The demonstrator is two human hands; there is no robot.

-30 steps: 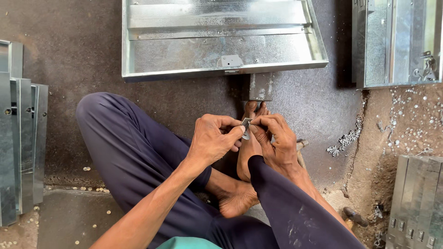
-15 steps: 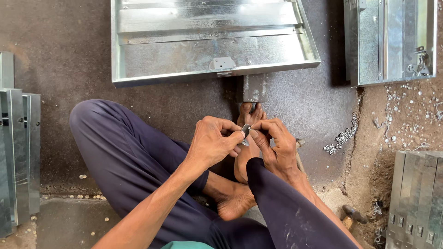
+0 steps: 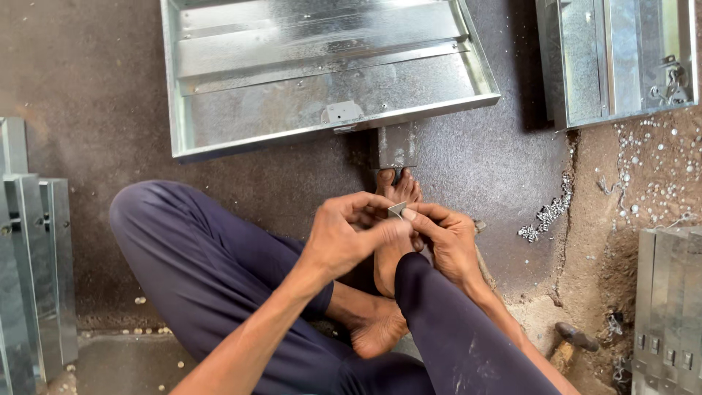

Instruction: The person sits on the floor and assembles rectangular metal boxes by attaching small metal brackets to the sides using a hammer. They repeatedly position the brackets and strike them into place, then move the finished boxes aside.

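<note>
Seated cross-legged on a dusty dark floor (image 3: 95, 80), legs in dark blue trousers (image 3: 212, 271) nearest the camera, one bare foot (image 3: 376, 329) tucked under the knee just below the hands. Left hand (image 3: 349, 238) curled, fingers bent inward, thumb and forefinger tips pinching a small grey metal piece (image 3: 397, 210). Right hand (image 3: 446, 241) pressed close against the left, fingertips touching the same small piece from the other side, remaining fingers folded; both hands meeting over the other bare foot (image 3: 395, 219). Exact shape of the small piece too tiny to tell. Just beyond the fingertips, toes of that foot touching a small upright metal block (image 3: 395, 146). Right behind the block, a wide shallow tray of galvanised sheet metal (image 3: 322, 110), lying flat with folded rims and a small bracket (image 3: 342, 112) fixed near its closest edge. Off to the right of the right hand, a heap of shiny metal shavings (image 3: 545, 213), then scattered bright specks on brown ground. Lower right, near the right forearm, a hammer head (image 3: 576, 336) and a stack of sheet metal parts (image 3: 669, 307). Far right beyond the hands, another sheet metal box (image 3: 621, 58). Well to the left of the left arm, standing folded metal sections (image 3: 36, 256).
</note>
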